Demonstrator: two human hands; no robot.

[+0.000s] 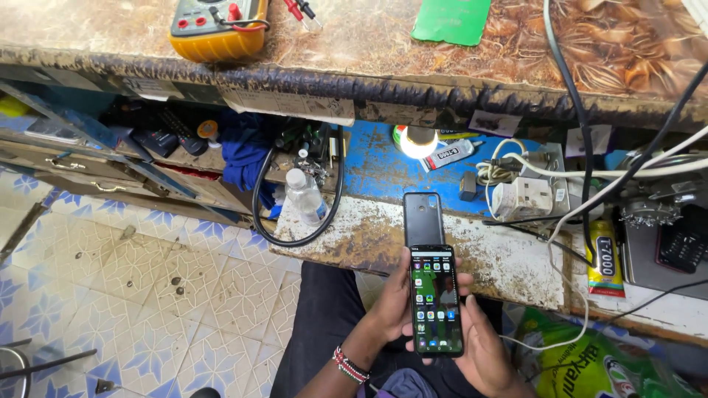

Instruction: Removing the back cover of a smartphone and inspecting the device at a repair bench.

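Note:
A black smartphone (436, 300) with a lit screen full of app icons is held upright over my lap. My left hand (389, 304) wraps its left edge, a beaded bracelet on the wrist. My right hand (485, 346) cups the phone's right edge and bottom from behind. Just beyond it, a second dark phone (423, 218) lies flat with its screen off on the worn white shelf (509, 262).
A yellow multimeter (218, 28) and a green card (451, 19) lie on the upper counter. On the shelf level are a clear plastic bottle (305, 196), a lit bulb (417, 141), glue tubes (605, 259), a white plug adapter (522, 197) and cables. Patterned floor tiles (140, 287) spread left.

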